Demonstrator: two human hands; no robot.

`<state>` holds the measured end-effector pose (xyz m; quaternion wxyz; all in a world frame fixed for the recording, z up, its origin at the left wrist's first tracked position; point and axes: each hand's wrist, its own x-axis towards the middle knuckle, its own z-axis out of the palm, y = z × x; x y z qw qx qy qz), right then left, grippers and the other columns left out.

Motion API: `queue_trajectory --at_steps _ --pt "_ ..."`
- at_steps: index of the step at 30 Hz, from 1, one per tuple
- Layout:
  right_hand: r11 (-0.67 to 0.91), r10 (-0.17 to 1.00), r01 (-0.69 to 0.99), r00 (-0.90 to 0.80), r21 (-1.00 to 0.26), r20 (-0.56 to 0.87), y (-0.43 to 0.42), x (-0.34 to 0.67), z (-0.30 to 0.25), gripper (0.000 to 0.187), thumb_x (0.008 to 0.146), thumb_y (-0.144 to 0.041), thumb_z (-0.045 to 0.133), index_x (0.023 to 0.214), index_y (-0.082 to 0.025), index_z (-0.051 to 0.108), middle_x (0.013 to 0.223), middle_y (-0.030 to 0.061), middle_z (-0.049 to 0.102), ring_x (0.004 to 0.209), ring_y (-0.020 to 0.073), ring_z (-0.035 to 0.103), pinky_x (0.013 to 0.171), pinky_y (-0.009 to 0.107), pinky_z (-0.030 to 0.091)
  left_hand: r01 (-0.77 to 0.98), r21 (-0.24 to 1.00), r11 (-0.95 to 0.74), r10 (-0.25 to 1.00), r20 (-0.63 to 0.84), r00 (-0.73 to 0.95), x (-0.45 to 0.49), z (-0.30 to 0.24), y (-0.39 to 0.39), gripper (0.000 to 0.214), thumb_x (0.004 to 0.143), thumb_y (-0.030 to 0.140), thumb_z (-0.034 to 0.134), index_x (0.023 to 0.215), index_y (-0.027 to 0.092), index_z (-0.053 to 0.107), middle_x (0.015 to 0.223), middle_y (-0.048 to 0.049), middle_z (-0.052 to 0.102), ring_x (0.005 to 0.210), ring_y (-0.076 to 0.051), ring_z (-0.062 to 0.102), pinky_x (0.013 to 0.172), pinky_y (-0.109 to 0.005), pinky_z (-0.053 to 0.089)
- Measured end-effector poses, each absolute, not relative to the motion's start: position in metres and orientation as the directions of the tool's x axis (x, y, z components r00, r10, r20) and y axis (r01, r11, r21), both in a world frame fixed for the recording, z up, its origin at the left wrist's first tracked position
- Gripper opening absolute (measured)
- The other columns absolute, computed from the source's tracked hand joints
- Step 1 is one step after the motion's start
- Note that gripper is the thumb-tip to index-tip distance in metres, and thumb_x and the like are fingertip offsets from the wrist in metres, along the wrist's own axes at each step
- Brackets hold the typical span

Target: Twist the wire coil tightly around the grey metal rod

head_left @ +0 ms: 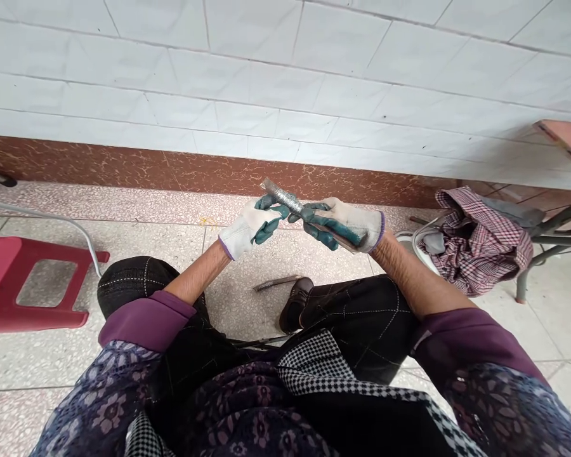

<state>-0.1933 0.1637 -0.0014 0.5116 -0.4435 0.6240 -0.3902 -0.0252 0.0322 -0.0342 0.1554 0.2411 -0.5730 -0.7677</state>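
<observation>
Metal rod (285,200), threaded-looking, is gripped by both gloved hands: left hand (254,225) near its tip, right hand (349,225) lower. Loose grip could drop it onto the shoe (295,304) below the rod.

A single view comes from a camera worn on the head of a seated person, looking forward and steeply down over their own chest and knees. It sits close above the two gloved hands, which meet near the centre of the picture, and faces a tiled wall (285,82) that fills the top. The floor (247,298) spreads below, with the lap at the bottom edge.
</observation>
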Motion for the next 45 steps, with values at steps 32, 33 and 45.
queue_trajectory --at_steps 32,33,45 --pt "0.078 -0.97 -0.373 -0.242 -0.925 0.016 0.135 -0.174 -0.013 0.013 0.094 -0.03 0.06 0.09 -0.017 0.061 0.067 -0.0025 0.052 0.05 0.0075 0.043 0.038 0.019 0.033 0.066 0.959 -0.276 -0.552 -0.102 -0.828 -0.022 -0.023 0.023 0.01 0.086 0.014 0.056 0.08 0.021 0.051 0.048 0.0102 0.041 0.032 -0.005 0.026 0.033 -0.023 0.017" --pt "0.079 -0.973 -0.285 -0.229 -0.955 -0.013 0.137 -0.175 -0.012 0.017 0.095 -0.033 0.059 0.091 -0.017 0.061 0.067 -0.0028 0.051 0.048 0.0071 0.041 0.036 0.02 0.033 0.067 0.962 -0.264 -0.53 -0.086 -0.844 -0.02 -0.021 0.022 0.01 0.086 0.014 0.056 0.08 0.021 0.052 0.049 0.0099 0.042 0.032 -0.005 0.026 0.033 -0.023 0.017" --pt "0.093 -0.995 0.047 -0.022 -0.995 -0.094 0.155 -0.188 0.0 0.036 0.088 -0.047 0.072 0.097 -0.014 0.065 0.062 -0.0055 0.05 0.039 0.0041 0.038 0.031 0.016 0.03 -0.219 0.975 0.041 -0.673 -0.135 -0.727 -0.022 -0.022 0.019 0.006 0.088 0.016 0.063 0.084 0.015 0.067 0.049 0.0067 0.046 0.036 -0.004 0.031 0.036 -0.021 0.02"
